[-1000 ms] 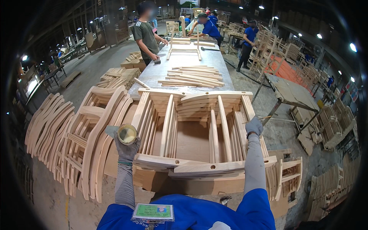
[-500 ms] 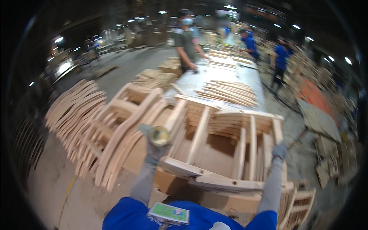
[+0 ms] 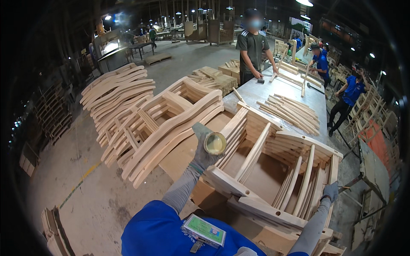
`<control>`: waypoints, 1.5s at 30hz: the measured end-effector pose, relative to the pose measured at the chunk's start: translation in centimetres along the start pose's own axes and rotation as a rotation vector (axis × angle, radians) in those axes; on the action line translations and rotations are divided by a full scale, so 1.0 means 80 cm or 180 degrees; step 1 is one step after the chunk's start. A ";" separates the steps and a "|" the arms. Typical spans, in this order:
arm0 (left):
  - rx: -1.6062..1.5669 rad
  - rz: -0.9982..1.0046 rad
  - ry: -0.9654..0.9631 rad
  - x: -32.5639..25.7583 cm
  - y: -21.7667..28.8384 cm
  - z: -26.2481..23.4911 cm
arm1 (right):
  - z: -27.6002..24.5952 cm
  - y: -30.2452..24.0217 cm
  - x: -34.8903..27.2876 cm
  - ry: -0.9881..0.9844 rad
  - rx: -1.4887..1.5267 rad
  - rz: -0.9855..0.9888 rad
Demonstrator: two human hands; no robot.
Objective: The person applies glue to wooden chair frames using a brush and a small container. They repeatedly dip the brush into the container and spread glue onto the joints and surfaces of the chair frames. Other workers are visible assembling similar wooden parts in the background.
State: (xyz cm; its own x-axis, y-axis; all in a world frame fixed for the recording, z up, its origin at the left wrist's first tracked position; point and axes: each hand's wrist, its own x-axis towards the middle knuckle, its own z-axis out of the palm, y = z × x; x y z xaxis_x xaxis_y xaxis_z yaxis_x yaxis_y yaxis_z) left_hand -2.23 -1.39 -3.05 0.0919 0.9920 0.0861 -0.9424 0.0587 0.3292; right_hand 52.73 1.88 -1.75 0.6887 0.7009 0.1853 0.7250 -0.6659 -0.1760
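My left hand [image 3: 203, 157], in a grey glove, is closed around a small round tin [image 3: 215, 143] with a yellowish paste inside. A flat grey-green piece [image 3: 200, 129] juts out beside the tin, at the same hand. Just right of it stands a stack of pale wooden frames [image 3: 267, 205] with curved rails and slim round spindles [image 3: 304, 179]. My right hand [image 3: 330, 192], also gloved, is closed at the right side of this stack. A thin stick [image 3: 351, 184] seems to project from its fingers; the grip itself is partly hidden.
More wooden frames [image 3: 171, 123] and curved slats [image 3: 117, 87] are piled to the left. Ahead, loose spindles [image 3: 290, 113] lie on a metal-topped table [image 3: 252, 91], where a masked person [image 3: 253, 49] stands. Other workers [image 3: 352, 91] are farther right, near a board-topped stand [image 3: 373, 164].
The view has swung, so the frames, table and both hands appear farther right and lower. My left hand keeps the tin; my right hand remains beside the frame stack.
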 end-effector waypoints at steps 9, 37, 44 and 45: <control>0.0155 0.0047 -0.0080 0.015 -0.010 -0.018 | 0.033 0.041 0.033 0.0633 0.0034 -0.0089; 0.0389 0.0091 0.0032 0.011 -0.011 -0.013 | 0.001 0.001 0.005 0.0086 0.0100 0.0121; 0.0335 0.0022 -0.0071 0.009 -0.011 -0.020 | 0.008 0.002 0.011 0.0081 0.0046 0.0202; 0.0328 0.0055 -0.0071 0.010 -0.012 -0.019 | 0.009 0.003 0.012 0.0136 0.0065 0.0233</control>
State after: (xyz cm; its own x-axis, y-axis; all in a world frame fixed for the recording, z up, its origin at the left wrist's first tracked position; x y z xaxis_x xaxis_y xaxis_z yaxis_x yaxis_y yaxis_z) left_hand -1.72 -0.45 -4.73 0.0840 0.9900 0.1132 -0.9059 0.0286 0.4225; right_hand 53.59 2.57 -2.30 0.7396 0.6387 0.2121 0.6729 -0.7093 -0.2102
